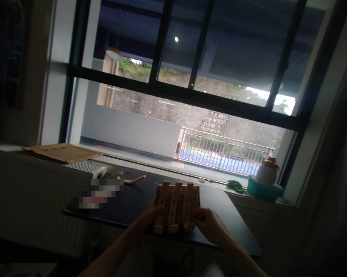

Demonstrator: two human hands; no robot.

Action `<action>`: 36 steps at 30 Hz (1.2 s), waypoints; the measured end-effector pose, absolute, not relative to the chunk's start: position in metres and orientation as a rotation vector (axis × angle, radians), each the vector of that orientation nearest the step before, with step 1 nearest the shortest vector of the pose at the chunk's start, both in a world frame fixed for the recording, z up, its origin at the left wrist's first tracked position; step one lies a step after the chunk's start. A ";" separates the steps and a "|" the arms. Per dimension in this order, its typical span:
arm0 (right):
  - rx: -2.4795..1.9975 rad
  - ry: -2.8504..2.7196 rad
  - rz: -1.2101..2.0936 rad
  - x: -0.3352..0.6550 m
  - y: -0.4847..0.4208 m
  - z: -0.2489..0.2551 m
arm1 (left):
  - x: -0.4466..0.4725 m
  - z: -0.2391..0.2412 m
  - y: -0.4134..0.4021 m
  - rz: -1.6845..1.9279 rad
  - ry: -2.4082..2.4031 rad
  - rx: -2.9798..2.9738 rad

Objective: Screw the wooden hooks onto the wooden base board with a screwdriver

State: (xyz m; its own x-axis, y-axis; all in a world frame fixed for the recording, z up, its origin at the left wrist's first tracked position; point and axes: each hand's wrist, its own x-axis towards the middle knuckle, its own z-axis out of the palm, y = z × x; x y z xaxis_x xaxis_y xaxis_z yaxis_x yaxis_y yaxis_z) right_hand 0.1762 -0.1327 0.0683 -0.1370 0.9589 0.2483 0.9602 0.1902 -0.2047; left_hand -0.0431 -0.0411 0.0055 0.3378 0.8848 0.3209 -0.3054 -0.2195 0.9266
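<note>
In the head view a wooden assembly (pixel 177 204) is held up at the table's near edge. It has three long, slightly curved wooden strips with dark holes and hooked lower ends, set side by side over a brownish backing. My left hand (pixel 152 212) is closed on its left side, the thumb lying over the left strip. Beside the right strip (pixel 187 206), my right hand (pixel 210 224) has its fingers pinched together near the strip's lower half. Whatever those fingertips hold, if anything, is too small and dark to make out.
On the dark folding table (pixel 219 219) lie curved loose wooden pieces (pixel 131 179) at the back left and a blurred-out item. The windowsill holds a brown paper envelope (pixel 66 152), a green cloth-like item (pixel 236 187) and a teal box (pixel 264 189) under a white bottle (pixel 268 171).
</note>
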 end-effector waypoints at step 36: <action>-1.755 -2.339 -0.198 0.173 -0.141 0.088 | -0.044 0.004 -0.041 1.260 0.585 1.379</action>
